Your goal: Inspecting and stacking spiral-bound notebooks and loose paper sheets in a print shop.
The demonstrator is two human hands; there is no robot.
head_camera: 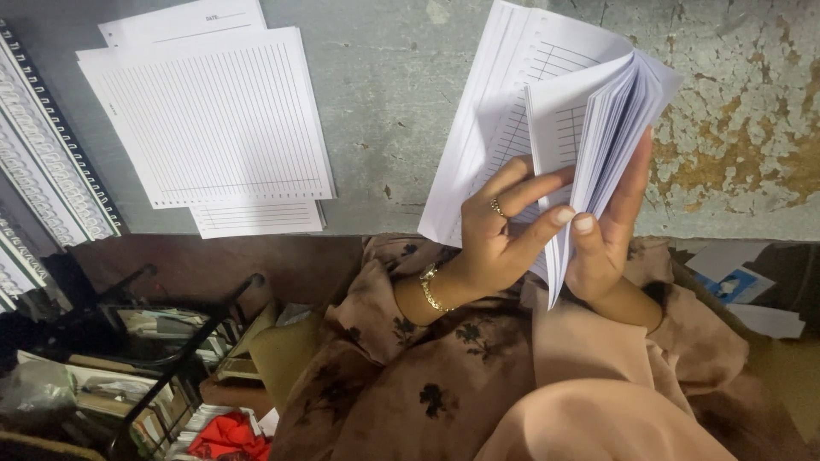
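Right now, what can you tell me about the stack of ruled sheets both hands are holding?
The stack of ruled sheets is white paper printed with fine lines, thick and loose-edged. It is tilted, its top leaning over the worn grey table, and fanned open near the right edge. The left hand grips it from the front with thumb and fingers spread; the right hand supports the back, thumb pressing the fanned edges.

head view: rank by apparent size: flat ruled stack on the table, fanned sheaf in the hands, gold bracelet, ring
1. flat ruled stack and fanned sheaf: look about equal; the sheaf is raised nearer the camera, so unranked.
2. gold bracelet.
3. ring, smallest.
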